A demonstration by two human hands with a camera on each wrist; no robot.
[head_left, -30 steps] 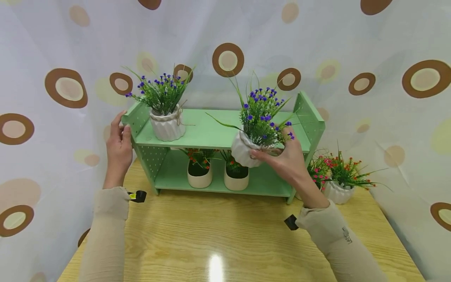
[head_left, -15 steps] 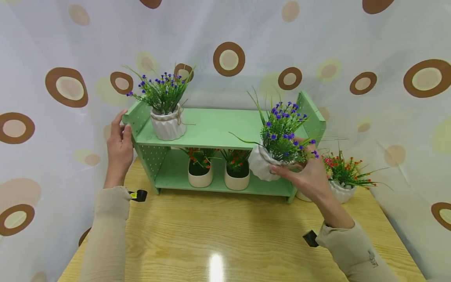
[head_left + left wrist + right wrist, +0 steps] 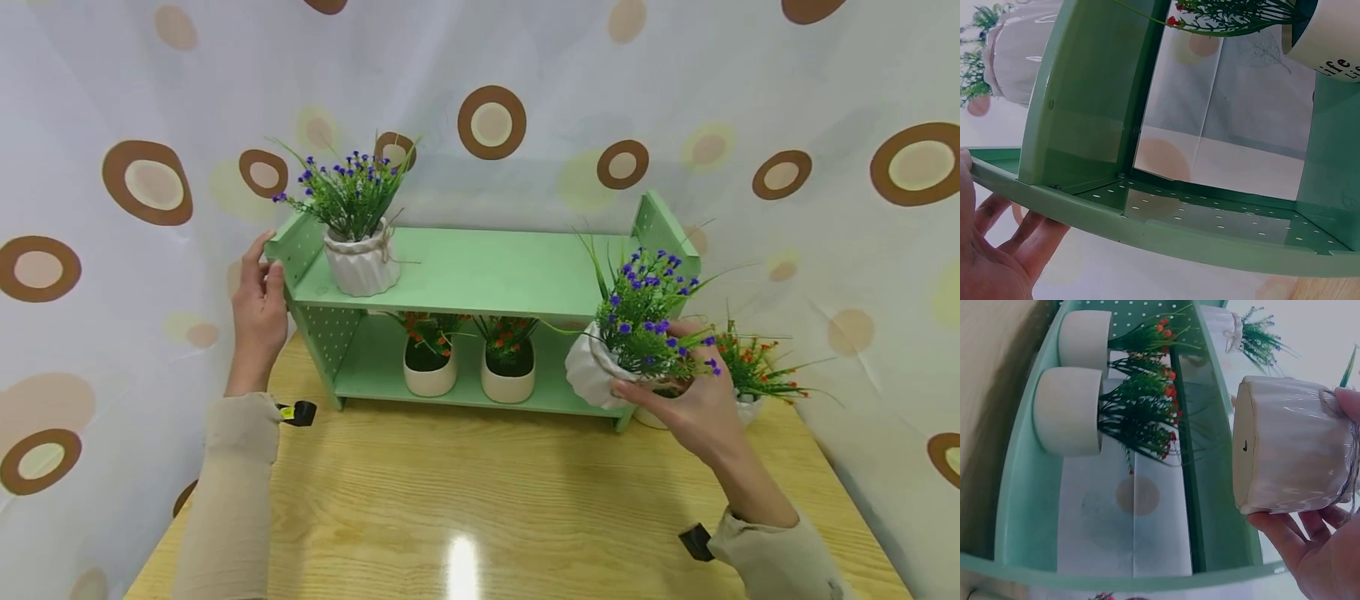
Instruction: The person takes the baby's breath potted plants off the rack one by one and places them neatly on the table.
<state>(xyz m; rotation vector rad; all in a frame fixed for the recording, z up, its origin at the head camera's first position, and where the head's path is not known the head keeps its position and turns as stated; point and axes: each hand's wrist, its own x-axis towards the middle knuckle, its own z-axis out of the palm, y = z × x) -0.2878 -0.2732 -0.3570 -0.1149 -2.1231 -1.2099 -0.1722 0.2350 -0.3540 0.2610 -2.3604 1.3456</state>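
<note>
My right hand (image 3: 701, 404) grips a ribbed white flowerpot (image 3: 592, 367) of purple flowers, tilted, in front of the shelf's right end. Twine circles the pot's neck; its underside (image 3: 1244, 447) faces the camera in the right wrist view. At the far left, my left hand (image 3: 258, 312) holds the upper side panel of a green two-tier shelf (image 3: 480, 267). In the left wrist view its fingers (image 3: 1038, 247) lie along the panel's outer side. A matching potted plant (image 3: 363, 267) with purple flowers stands at the left of the top tier.
On the lower tier stand two cream pots (image 3: 430, 379) with red-orange flowers. Right of the shelf, another potted plant (image 3: 750, 375) with red flowers is on the wooden table (image 3: 450, 483), partly hidden by my right hand. A patterned curtain (image 3: 525, 50) hangs behind.
My right hand has carried the tilted pot of purple flowers rightward, down and towards me, off the front of the top tier. The left hand keeps its hold on the side panel.
</note>
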